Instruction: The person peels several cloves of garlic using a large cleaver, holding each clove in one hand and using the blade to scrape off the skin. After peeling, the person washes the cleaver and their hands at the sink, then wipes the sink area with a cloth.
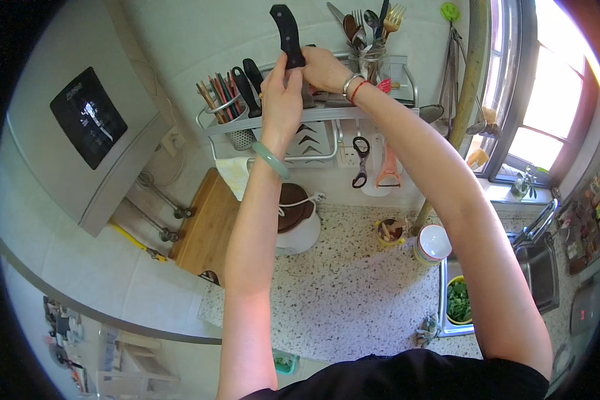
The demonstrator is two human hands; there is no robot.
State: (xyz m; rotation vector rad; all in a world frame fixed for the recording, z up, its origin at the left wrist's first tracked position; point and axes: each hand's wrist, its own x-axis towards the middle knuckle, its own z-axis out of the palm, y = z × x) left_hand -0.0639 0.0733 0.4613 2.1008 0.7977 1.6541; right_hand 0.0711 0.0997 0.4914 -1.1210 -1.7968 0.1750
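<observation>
Black cloth garment (413, 380) (being worn); curved black-handled knife (289, 37) is being held between half-closed left hand (281, 103) and half-closed right hand (325, 70).

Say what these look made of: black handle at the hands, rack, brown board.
Black handle: probably plastic, satin; soft sheen, small rivet-like dots. Rack: likely aluminium, matte; silvery-grey rails, though steel is possible. Brown board: wood or bamboo, smooth; visible grain.

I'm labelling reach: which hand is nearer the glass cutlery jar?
Right: the right hand is just left of the glass cutlery jar; the left hand is farther left.
</observation>
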